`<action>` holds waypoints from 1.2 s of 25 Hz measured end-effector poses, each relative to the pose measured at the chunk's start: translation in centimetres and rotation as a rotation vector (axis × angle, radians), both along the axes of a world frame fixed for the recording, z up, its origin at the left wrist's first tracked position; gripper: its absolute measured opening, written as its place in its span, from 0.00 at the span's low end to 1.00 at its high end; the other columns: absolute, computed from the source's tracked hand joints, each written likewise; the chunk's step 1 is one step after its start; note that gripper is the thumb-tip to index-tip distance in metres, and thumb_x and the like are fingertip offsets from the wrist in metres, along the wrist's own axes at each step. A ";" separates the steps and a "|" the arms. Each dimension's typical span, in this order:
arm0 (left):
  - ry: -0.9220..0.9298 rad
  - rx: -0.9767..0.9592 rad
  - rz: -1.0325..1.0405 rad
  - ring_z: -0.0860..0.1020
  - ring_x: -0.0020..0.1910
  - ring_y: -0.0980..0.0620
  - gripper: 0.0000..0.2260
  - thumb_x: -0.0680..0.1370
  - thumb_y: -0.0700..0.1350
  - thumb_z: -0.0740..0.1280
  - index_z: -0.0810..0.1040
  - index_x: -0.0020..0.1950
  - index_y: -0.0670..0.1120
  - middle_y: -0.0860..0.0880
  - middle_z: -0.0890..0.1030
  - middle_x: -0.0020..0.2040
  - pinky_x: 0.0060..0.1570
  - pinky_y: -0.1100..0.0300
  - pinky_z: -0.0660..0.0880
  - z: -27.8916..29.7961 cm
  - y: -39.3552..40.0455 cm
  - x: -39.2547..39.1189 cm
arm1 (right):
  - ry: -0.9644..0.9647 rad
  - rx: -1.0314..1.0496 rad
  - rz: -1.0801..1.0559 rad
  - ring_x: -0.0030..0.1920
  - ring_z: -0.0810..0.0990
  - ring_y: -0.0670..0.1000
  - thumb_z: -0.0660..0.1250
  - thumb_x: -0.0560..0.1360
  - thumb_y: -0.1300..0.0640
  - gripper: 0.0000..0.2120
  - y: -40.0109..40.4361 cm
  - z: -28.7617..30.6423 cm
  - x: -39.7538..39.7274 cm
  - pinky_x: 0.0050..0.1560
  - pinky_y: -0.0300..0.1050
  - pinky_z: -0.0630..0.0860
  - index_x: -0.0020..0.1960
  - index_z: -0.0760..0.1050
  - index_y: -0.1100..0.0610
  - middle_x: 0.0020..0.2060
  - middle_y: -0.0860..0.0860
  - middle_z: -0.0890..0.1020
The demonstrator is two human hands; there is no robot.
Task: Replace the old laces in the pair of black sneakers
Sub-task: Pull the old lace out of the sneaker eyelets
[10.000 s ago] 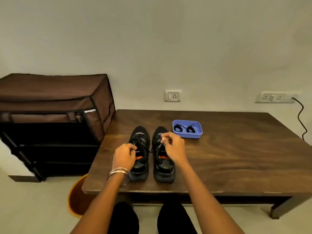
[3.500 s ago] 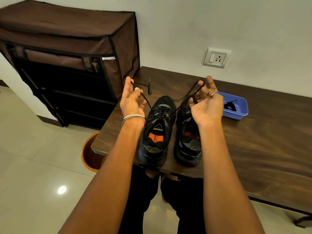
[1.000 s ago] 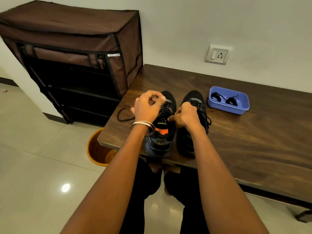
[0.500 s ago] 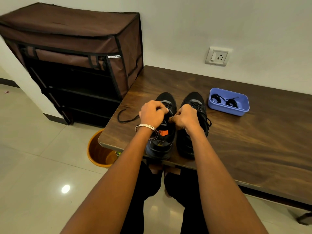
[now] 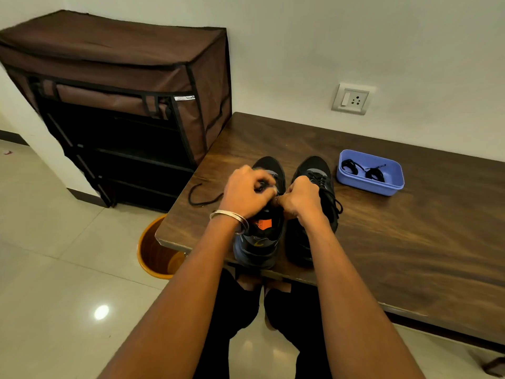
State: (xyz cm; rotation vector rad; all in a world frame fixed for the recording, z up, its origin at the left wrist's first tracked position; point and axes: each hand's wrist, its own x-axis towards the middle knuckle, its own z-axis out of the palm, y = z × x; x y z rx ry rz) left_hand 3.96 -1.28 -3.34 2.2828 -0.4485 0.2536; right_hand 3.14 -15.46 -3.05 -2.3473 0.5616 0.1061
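Since the previous frame, left hand [image 5: 247, 194] shifts slightly; both hands' fingers [image 5: 293, 191] stay curled, pinching the lace [image 5: 202, 199] over the left sneaker [image 5: 259, 239].

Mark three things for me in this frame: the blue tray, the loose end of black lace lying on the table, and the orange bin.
blue tray [image 5: 393, 184]: head view, on its near wall.
loose lace end [image 5: 197, 201]: head view, on its curved stretch left of the shoes.
orange bin [image 5: 153, 253]: head view, on its inner wall below the table corner.
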 end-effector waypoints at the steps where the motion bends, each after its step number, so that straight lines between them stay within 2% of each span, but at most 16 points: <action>1: -0.019 0.162 -0.057 0.73 0.50 0.51 0.07 0.75 0.49 0.69 0.83 0.53 0.52 0.51 0.72 0.45 0.51 0.59 0.71 -0.1 -0.3 0.0 | -0.001 -0.031 0.005 0.50 0.80 0.61 0.76 0.69 0.53 0.18 0.0 0.0 0.0 0.44 0.50 0.78 0.52 0.77 0.63 0.50 0.60 0.81; 5: 0.043 0.329 -0.092 0.68 0.59 0.46 0.14 0.77 0.46 0.69 0.80 0.62 0.52 0.45 0.73 0.56 0.59 0.56 0.68 0.2 -0.1 0.4 | 0.009 -0.043 0.004 0.51 0.80 0.61 0.78 0.68 0.53 0.19 0.0 0.3 0.1 0.50 0.54 0.80 0.53 0.77 0.62 0.50 0.60 0.80; 8: -0.048 0.433 -0.099 0.69 0.59 0.47 0.17 0.76 0.46 0.70 0.78 0.65 0.52 0.47 0.76 0.57 0.54 0.58 0.69 0.3 -0.2 0.3 | 0.023 -0.026 0.002 0.51 0.80 0.61 0.78 0.67 0.54 0.20 0.1 0.4 0.2 0.51 0.55 0.81 0.53 0.77 0.61 0.50 0.60 0.80; 12: -0.244 0.541 -0.016 0.72 0.56 0.48 0.11 0.79 0.47 0.65 0.82 0.59 0.48 0.48 0.80 0.53 0.46 0.57 0.73 -0.2 -0.9 -0.2 | 0.033 0.009 -0.007 0.46 0.82 0.62 0.78 0.66 0.55 0.18 0.3 0.3 -0.1 0.47 0.57 0.83 0.50 0.76 0.62 0.48 0.60 0.81; 14: -0.129 0.343 0.056 0.76 0.52 0.49 0.08 0.78 0.47 0.66 0.84 0.51 0.48 0.49 0.82 0.48 0.45 0.55 0.76 -0.3 -0.9 -0.3 | 0.029 0.002 0.005 0.48 0.82 0.61 0.79 0.67 0.54 0.19 0.4 0.4 -0.3 0.49 0.55 0.82 0.51 0.77 0.62 0.47 0.60 0.81; 16: 0.047 -0.029 0.210 0.80 0.45 0.51 0.05 0.75 0.43 0.68 0.83 0.42 0.50 0.52 0.83 0.42 0.46 0.56 0.77 -0.6 -0.5 0.0 | 0.029 -0.006 0.012 0.49 0.82 0.60 0.79 0.68 0.53 0.19 0.4 0.5 -0.4 0.50 0.54 0.82 0.51 0.78 0.62 0.47 0.60 0.82; 17: 0.135 -0.264 0.266 0.81 0.44 0.53 0.06 0.75 0.42 0.68 0.81 0.38 0.50 0.54 0.84 0.40 0.48 0.56 0.78 -0.8 -0.3 0.2 | 0.036 0.000 0.017 0.49 0.82 0.60 0.79 0.68 0.53 0.19 0.5 0.5 -0.4 0.51 0.55 0.82 0.52 0.78 0.62 0.47 0.60 0.82; 19: 0.355 -0.700 0.253 0.83 0.44 0.54 0.09 0.77 0.40 0.65 0.78 0.38 0.48 0.51 0.85 0.40 0.49 0.56 0.79 -0.7 -0.7 0.4 | 0.050 0.033 0.017 0.48 0.83 0.61 0.79 0.68 0.53 0.19 0.7 0.4 -0.4 0.49 0.56 0.83 0.51 0.78 0.62 0.47 0.60 0.81; 20: 0.463 -0.857 0.226 0.83 0.41 0.53 0.09 0.79 0.38 0.63 0.76 0.39 0.46 0.49 0.85 0.39 0.44 0.60 0.79 -0.4 -1.2 0.2 | 0.054 0.043 0.024 0.47 0.83 0.61 0.79 0.68 0.53 0.19 0.8 0.4 -0.5 0.48 0.57 0.83 0.51 0.78 0.63 0.47 0.60 0.81; 21: 0.543 -0.976 0.226 0.82 0.36 0.54 0.10 0.80 0.37 0.60 0.74 0.40 0.45 0.47 0.84 0.36 0.36 0.65 0.77 -0.2 -1.7 0.1 | 0.058 0.040 0.034 0.47 0.83 0.62 0.79 0.68 0.53 0.20 1.0 0.4 -0.5 0.47 0.57 0.83 0.51 0.77 0.63 0.48 0.60 0.81; 23: 0.633 -1.192 0.323 0.74 0.25 0.56 0.12 0.81 0.36 0.56 0.70 0.40 0.46 0.50 0.76 0.29 0.24 0.67 0.68 0.3 -1.9 0.2 | 0.053 0.012 0.044 0.46 0.83 0.62 0.79 0.68 0.54 0.19 0.9 0.5 -0.4 0.47 0.57 0.83 0.51 0.77 0.63 0.48 0.61 0.81; 26: 0.723 -1.426 0.471 0.62 0.19 0.57 0.13 0.82 0.40 0.55 0.65 0.37 0.48 0.54 0.67 0.24 0.25 0.63 0.58 -0.2 -0.4 1.5 | 0.065 0.034 0.046 0.41 0.84 0.61 0.78 0.70 0.57 0.15 0.5 0.7 -0.5 0.41 0.55 0.84 0.49 0.78 0.65 0.46 0.61 0.81; 27: 0.726 -1.400 0.488 0.62 0.20 0.57 0.13 0.82 0.42 0.57 0.67 0.37 0.48 0.54 0.68 0.24 0.26 0.63 0.59 -0.1 0.0 1.6 | 0.075 0.028 0.067 0.41 0.84 0.61 0.78 0.70 0.56 0.15 0.5 0.8 -0.5 0.42 0.56 0.84 0.48 0.78 0.65 0.45 0.61 0.82; 28: 0.694 -1.285 0.502 0.66 0.23 0.56 0.12 0.81 0.44 0.60 0.70 0.37 0.48 0.53 0.71 0.27 0.27 0.62 0.63 0.1 0.2 1.5 | 0.083 -0.014 0.106 0.43 0.84 0.61 0.78 0.70 0.55 0.16 0.6 0.9 -0.6 0.44 0.56 0.84 0.48 0.78 0.64 0.45 0.60 0.81; 29: 0.626 -1.040 0.510 0.72 0.29 0.53 0.10 0.79 0.47 0.63 0.75 0.39 0.47 0.52 0.76 0.31 0.34 0.59 0.70 0.2 0.2 1.4 | 0.083 -0.073 0.153 0.45 0.83 0.61 0.78 0.70 0.54 0.16 0.8 1.0 -0.7 0.47 0.55 0.83 0.48 0.77 0.64 0.46 0.60 0.81; 30: 0.539 -0.676 0.520 0.76 0.39 0.50 0.09 0.78 0.50 0.65 0.80 0.41 0.48 0.51 0.80 0.37 0.46 0.54 0.73 0.0 0.2 1.3 | 0.067 -0.138 0.192 0.47 0.82 0.61 0.77 0.71 0.54 0.16 1.0 1.2 -0.8 0.49 0.54 0.81 0.48 0.75 0.63 0.47 0.60 0.81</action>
